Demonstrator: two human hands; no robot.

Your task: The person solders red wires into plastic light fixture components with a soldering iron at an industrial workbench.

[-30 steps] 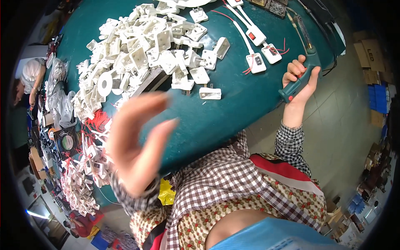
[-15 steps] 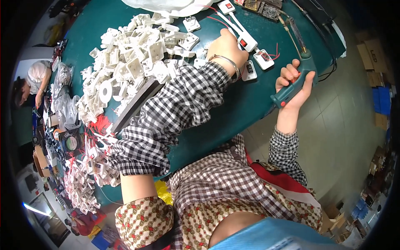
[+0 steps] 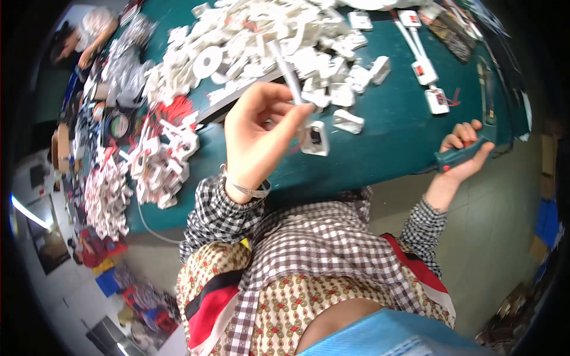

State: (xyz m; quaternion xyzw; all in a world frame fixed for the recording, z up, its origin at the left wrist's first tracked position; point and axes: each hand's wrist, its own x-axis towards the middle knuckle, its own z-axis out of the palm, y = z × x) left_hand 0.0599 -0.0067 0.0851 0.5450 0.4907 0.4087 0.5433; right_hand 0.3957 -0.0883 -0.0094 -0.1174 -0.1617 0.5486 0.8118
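My left hand (image 3: 261,133) is closed in a pinch on a white cable-like strip (image 3: 286,71) that slants up and away, blurred by motion. Just beyond its fingertips is a small open white housing (image 3: 314,139) with a dark part inside; whether it joins the strip I cannot tell. At the right, my right hand (image 3: 468,151) wraps round the green handle of a soldering gun (image 3: 457,157), its metal tip pointing away from me. Beyond that hand lies a chain of white switch boxes (image 3: 425,71) with red rockers, white cables and loose red wires.
White plastic housings (image 3: 255,41) form a large heap on the green table (image 3: 380,148), with a dark bar (image 3: 237,95) along its near side. Wired white parts (image 3: 163,163) pile up at the left. A dark block (image 3: 448,32) lies far right. Another person (image 3: 95,32) sits far left.
My left hand has come back from the switch boxes toward my body and left, now with the white strip in it. My right hand still grips the soldering gun. The view has shifted.
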